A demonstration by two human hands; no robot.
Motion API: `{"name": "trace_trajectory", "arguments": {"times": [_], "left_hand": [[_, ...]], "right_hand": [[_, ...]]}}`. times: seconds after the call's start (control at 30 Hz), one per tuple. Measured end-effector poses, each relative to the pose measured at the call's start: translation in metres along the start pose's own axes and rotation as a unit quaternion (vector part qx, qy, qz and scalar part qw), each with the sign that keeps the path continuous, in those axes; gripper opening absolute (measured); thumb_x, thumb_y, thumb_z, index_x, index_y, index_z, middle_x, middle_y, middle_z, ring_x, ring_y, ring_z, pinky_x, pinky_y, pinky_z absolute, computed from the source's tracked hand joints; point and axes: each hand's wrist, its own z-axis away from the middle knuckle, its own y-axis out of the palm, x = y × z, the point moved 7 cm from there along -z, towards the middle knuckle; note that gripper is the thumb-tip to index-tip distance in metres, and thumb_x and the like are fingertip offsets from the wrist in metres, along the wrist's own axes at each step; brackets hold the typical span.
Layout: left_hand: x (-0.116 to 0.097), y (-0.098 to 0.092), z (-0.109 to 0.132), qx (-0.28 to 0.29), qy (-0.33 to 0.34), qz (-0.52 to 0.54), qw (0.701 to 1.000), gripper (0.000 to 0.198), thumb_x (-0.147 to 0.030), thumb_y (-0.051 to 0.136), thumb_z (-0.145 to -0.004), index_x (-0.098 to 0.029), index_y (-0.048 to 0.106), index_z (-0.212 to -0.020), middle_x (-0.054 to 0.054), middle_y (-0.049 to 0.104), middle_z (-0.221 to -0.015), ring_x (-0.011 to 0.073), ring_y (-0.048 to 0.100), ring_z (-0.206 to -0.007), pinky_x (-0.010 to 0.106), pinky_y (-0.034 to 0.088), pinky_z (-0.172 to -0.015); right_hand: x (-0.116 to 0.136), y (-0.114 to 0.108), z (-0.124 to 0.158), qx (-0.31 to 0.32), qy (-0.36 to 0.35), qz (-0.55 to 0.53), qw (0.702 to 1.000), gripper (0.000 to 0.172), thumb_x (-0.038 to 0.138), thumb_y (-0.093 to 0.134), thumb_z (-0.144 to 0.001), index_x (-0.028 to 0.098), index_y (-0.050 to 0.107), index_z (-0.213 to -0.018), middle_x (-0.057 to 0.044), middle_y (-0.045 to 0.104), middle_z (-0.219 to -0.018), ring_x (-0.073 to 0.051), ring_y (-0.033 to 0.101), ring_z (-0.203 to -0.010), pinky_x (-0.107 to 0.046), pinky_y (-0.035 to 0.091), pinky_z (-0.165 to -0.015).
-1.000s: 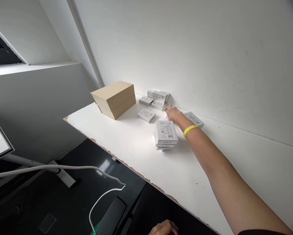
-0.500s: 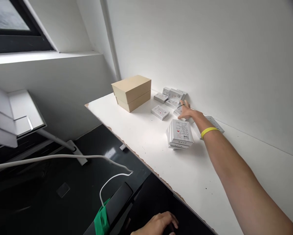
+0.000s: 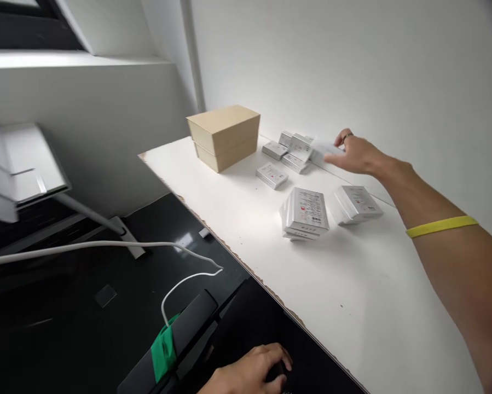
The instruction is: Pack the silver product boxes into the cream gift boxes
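My right hand (image 3: 358, 153), with a yellow band on the arm, is closed on a small white box (image 3: 322, 148), blurred by motion and held above the table near the wall. Left of it, several white printed boxes (image 3: 300, 146) lie in a loose group, and one single box (image 3: 272, 175) lies flat closer to me. Two neat stacks of such boxes stand nearer: the left stack (image 3: 307, 210) and the right stack (image 3: 357, 202). Low in the view, my left hand (image 3: 256, 369) rests over a black surface, its fingers curled around something dark that I cannot make out.
Two beige cartons (image 3: 233, 131) are stacked at the far end of the white table (image 3: 229, 213), whose front edge is chipped. A black armrest (image 3: 192, 323) with green cloth (image 3: 163, 353) and a white cable (image 3: 118, 243) are at the lower left.
My right hand has lifted a white box off the table and moved right with it, uncovering the right stack. My left hand stays low, its fingers still curled.
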Motion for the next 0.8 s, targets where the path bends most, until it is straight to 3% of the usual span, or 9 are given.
{"name": "trace_trajectory", "arguments": {"times": [0.1, 0.17, 0.27, 0.4, 0.5, 0.6, 0.8], "left_hand": [[0.002, 0.000, -0.004, 0.013, -0.009, -0.005, 1.000, 0.029, -0.019, 0.057, -0.095, -0.028, 0.062, -0.123, 0.004, 0.065, -0.135, 0.0226, 0.060, -0.132, 0.035, 0.047, -0.115], [0.002, -0.001, -0.007, 0.021, -0.013, -0.009, 1.000, 0.027, -0.019, 0.056, -0.096, -0.026, 0.061, -0.122, 0.005, 0.066, -0.134, 0.0226, 0.060, -0.131, 0.036, 0.047, -0.115], [0.001, -0.004, -0.007, 0.026, -0.022, -0.016, 0.999, 0.027, -0.022, 0.054, -0.098, -0.026, 0.060, -0.124, 0.005, 0.065, -0.135, 0.0222, 0.061, -0.129, 0.035, 0.048, -0.113], [0.000, -0.009, -0.008, 0.026, -0.040, -0.016, 0.999, 0.025, -0.024, 0.055, -0.098, -0.026, 0.061, -0.122, 0.006, 0.065, -0.136, 0.0225, 0.062, -0.127, 0.034, 0.049, -0.110], [-0.002, -0.011, -0.010, 0.026, -0.031, -0.024, 0.999, 0.024, -0.022, 0.056, -0.097, -0.024, 0.061, -0.120, 0.006, 0.066, -0.134, 0.0229, 0.062, -0.126, 0.035, 0.048, -0.112], [-0.001, -0.011, -0.012, 0.027, -0.033, -0.036, 0.998, 0.023, -0.023, 0.054, -0.098, -0.024, 0.061, -0.120, 0.007, 0.066, -0.133, 0.0231, 0.062, -0.126, 0.035, 0.048, -0.112], [-0.006, 0.001, -0.014, 0.042, -0.023, -0.056, 0.997, 0.023, -0.022, 0.053, -0.097, -0.024, 0.061, -0.119, 0.007, 0.066, -0.132, 0.0222, 0.063, -0.124, 0.034, 0.049, -0.110]], "right_hand": [[-0.030, -0.021, 0.027, 0.028, 0.045, -0.087, 0.995, 0.026, 0.046, 0.050, -0.098, 0.022, 0.055, -0.109, -0.011, 0.070, -0.107, -0.023, 0.069, -0.083, -0.042, 0.058, -0.080], [-0.052, -0.022, 0.045, 0.048, 0.070, -0.101, 0.991, 0.019, 0.039, 0.044, -0.100, 0.022, 0.054, -0.100, -0.010, 0.071, -0.103, -0.018, 0.067, -0.073, -0.035, 0.057, -0.068], [-0.084, -0.012, 0.069, 0.059, 0.111, -0.081, 0.989, 0.021, 0.036, 0.042, -0.101, 0.020, 0.054, -0.097, -0.010, 0.070, -0.086, -0.018, 0.061, -0.061, -0.033, 0.050, -0.057], [-0.106, -0.004, 0.092, 0.033, 0.147, 0.018, 0.988, 0.031, 0.037, 0.039, -0.103, 0.017, 0.060, -0.095, -0.010, 0.066, -0.074, -0.022, 0.061, -0.061, -0.039, 0.049, -0.069], [-0.102, -0.017, 0.109, -0.042, 0.150, 0.117, 0.981, 0.040, 0.039, 0.035, -0.103, 0.011, 0.064, -0.106, -0.017, 0.066, -0.081, -0.033, 0.065, -0.083, -0.049, 0.046, -0.084], [-0.084, -0.031, 0.126, -0.094, 0.122, 0.173, 0.973, 0.047, 0.041, 0.031, -0.104, 0.011, 0.064, -0.115, -0.017, 0.066, -0.082, -0.035, 0.065, -0.088, -0.048, 0.042, -0.085], [-0.057, -0.025, 0.151, -0.084, 0.096, 0.086, 0.988, 0.029, 0.038, 0.044, -0.102, 0.018, 0.065, -0.098, -0.009, 0.069, -0.080, -0.026, 0.064, -0.078, -0.038, 0.043, -0.078]]}}
